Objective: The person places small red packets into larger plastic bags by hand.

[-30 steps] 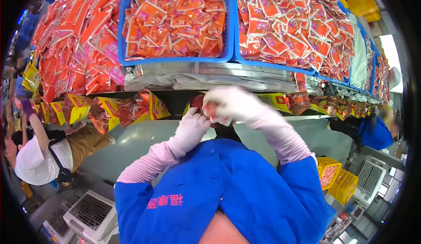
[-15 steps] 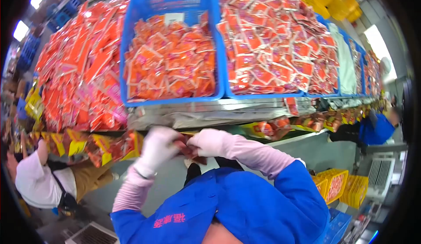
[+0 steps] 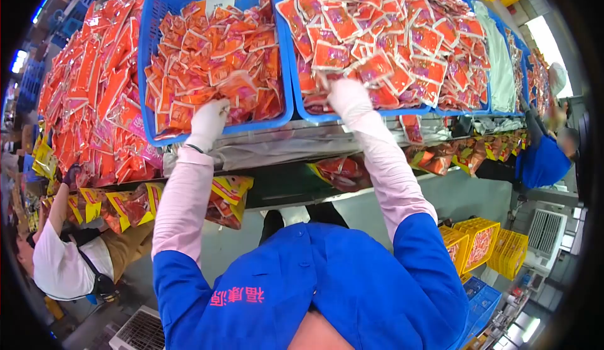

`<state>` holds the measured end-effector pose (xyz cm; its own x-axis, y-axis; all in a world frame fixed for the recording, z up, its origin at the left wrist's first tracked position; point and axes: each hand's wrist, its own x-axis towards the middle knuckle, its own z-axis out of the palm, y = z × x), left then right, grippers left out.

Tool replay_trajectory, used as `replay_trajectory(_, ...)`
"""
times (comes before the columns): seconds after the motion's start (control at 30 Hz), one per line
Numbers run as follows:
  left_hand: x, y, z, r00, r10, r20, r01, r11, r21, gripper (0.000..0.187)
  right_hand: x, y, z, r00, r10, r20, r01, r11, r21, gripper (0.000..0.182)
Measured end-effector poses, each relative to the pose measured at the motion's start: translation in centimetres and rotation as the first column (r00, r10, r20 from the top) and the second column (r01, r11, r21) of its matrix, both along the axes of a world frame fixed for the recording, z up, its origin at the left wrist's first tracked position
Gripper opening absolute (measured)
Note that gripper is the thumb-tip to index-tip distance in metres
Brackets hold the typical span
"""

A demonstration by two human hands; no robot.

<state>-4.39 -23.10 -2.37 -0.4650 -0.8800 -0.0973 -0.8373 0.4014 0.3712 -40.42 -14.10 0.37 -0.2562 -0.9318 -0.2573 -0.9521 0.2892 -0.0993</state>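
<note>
My left hand (image 3: 211,123), in a white glove, is over the front edge of the left blue basket (image 3: 286,54). Its fingers are closed on a small orange-red packet (image 3: 239,87), slightly blurred. At the front of the blue basket to the right (image 3: 327,117), my gloved right hand (image 3: 350,98) pinches a red packet with a white border (image 3: 375,68). Its fingertips are partly hidden among the packets. Both baskets are heaped with such packets, and a white label (image 3: 220,1) stands at the back of the left one.
A large heap of long red packets (image 3: 94,86) lies at the left. Yellow-and-red bags (image 3: 229,199) hang along the table's front edge. A person in a white shirt (image 3: 69,255) is at the left, another in blue (image 3: 544,161) at the right. Yellow crates (image 3: 481,243) stand at lower right.
My hands, together in front of my body before, have moved apart and forward to the two baskets. The baskets appear lower and further left in view.
</note>
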Motion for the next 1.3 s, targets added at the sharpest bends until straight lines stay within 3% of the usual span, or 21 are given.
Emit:
replay_trajectory(0.03, 0.1, 0.1, 1.3, 0.999, -0.016, -0.051, 0.012, 0.997, -0.076, 0.018, 0.2, 0.9, 1.9, 0.99, 0.028, -0.137, -0.056, 0.978, -0.201, 0.023)
replay_trajectory(0.1, -0.1, 1.2, 6.1, 0.965, -0.121, -0.231, 0.083, 0.982, -0.168, 0.015, -0.5, 4.0, 5.7, 0.984, 0.131, 0.124, -0.044, 0.842, -0.538, 0.022)
replay_trajectory(0.17, -2.9, 6.0, 12.5, 0.709, 0.031, -0.705, 0.246, 0.926, 0.288, 0.014, 1.7, 8.5, 13.0, 0.744, -0.011, 0.668, 0.278, 0.914, -0.295, 0.028)
replay_trajectory(0.23, -5.3, 11.9, 14.4, 0.559, -0.047, -0.828, 0.5, 0.815, 0.292, 0.017, 1.3, 12.2, 12.7, 0.616, 0.043, 0.787, 0.265, 0.929, -0.259, 0.032)
replay_trajectory(0.3, -7.5, 16.1, 11.8, 0.528, -0.528, -0.665, 0.642, 0.761, -0.093, 0.019, 3.0, 15.6, 12.2, 0.391, 0.11, 0.914, 0.337, 0.907, -0.253, 0.027)
replay_trajectory(0.37, -10.1, 19.2, 6.7, 0.581, -0.673, -0.457, 0.657, 0.72, -0.225, 0.024, 3.9, 17.8, 10.6, 0.422, 0.005, 0.907, 0.252, 0.96, -0.122, 0.02)
replay_trajectory(0.43, -10.4, 19.5, 4.5, 0.642, -0.734, -0.222, 0.615, 0.665, -0.423, 0.031, 4.9, 18.5, 7.6, 0.652, 0.179, 0.737, -0.013, 0.974, -0.225, 0.013)
replay_trajectory(0.47, -8.8, 19.8, 3.6, 0.709, -0.689, -0.15, 0.675, 0.724, -0.141, 0.041, 5.1, 18.5, 6.3, 0.806, 0.288, 0.517, -0.213, 0.956, -0.201, 0.015)
replay_trajectory(0.5, -7.8, 19.6, 3.8, 0.697, -0.698, -0.167, 0.696, 0.714, -0.078, 0.05, 5.9, 18.0, 5.5, 0.883, 0.368, 0.292, -0.381, 0.924, -0.012, 0.015)
replay_trajectory(0.63, -5.1, 19.4, 3.8, 0.562, -0.826, 0.034, 0.816, 0.548, -0.186, 0.018, 12.5, 14.7, 0.1, 0.846, 0.501, 0.182, -0.519, 0.694, 0.498, 0.017)
replay_trajectory(0.67, -5.1, 19.6, 3.8, 0.514, -0.848, 0.129, 0.853, 0.489, -0.182, 0.009, 14.0, 14.1, -2.6, 0.827, 0.527, 0.193, -0.55, 0.692, 0.467, 0.021)
replay_trajectory(0.73, -4.6, 20.9, 3.3, 0.514, -0.852, 0.096, 0.842, 0.479, -0.249, 0.007, 15.9, 13.6, -7.2, 0.803, 0.566, 0.187, -0.586, 0.69, 0.426, 0.027)
replay_trajectory(0.83, -3.7, 20.9, 4.3, 0.566, -0.823, 0.049, 0.815, 0.549, -0.184, 0.006, 17.5, 13.2, -13.0, 0.755, 0.392, 0.525, -0.65, 0.549, 0.525, 0.027)
replay_trajectory(0.9, -3.4, 19.0, 6.8, 0.651, -0.744, -0.147, 0.744, 0.665, -0.068, 0.003, 16.3, 12.5, -5.6, 0.695, 0.456, 0.556, -0.712, 0.545, 0.443, 0.025)
replay_trajectory(0.97, -3.9, 15.1, 9.3, 0.825, -0.483, -0.292, 0.493, 0.869, -0.045, 0.009, 12.3, 11.2, 5.0, 0.658, 0.501, 0.563, -0.721, 0.634, 0.278, 0.023)
replay_trajectory(1.03, -5.6, 10.0, 7.8, 0.931, -0.159, -0.33, 0.143, 0.987, -0.073, 0.011, 7.0, 8.8, 8.3, 0.724, 0.519, 0.455, -0.595, 0.803, 0.03, 0.022)
replay_trajectory(1.1, -7.9, 5.2, 2.7, 0.988, -0.027, -0.15, -0.018, 0.956, -0.292, 0.019, 2.5, 4.9, 8.3, 0.912, 0.269, 0.311, -0.225, 0.959, -0.171, 0.023)
replay_trajectory(1.13, -9.1, 3.8, 0.7, 0.999, 0.045, -0.005, -0.046, 0.992, -0.122, 0.021, -0.1, 2.6, 5.1, 0.927, 0.313, 0.208, -0.277, 0.943, -0.182, 0.031)
replay_trajectory(1.2, -11.1, 1.6, -0.5, 0.985, 0.086, 0.148, -0.093, 0.995, 0.041, 0.024, -1.3, -1.9, -1.3, 0.946, 0.262, 0.191, -0.3, 0.93, 0.212, 0.042)
replay_trajectory(1.27, -11.0, 0.2, -0.7, 0.939, -0.031, 0.343, -0.046, 0.976, 0.214, 0.031, -1.7, -3.5, -1.8, 0.954, 0.254, 0.159, -0.269, 0.959, 0.086, 0.04)
replay_trajectory(1.3, -9.5, 0.0, -2.0, 0.977, 0.004, 0.211, -0.022, 0.997, 0.08, 0.026, -2.1, -2.8, -1.8, 0.962, 0.246, 0.119, -0.243, 0.969, -0.038, 0.039)
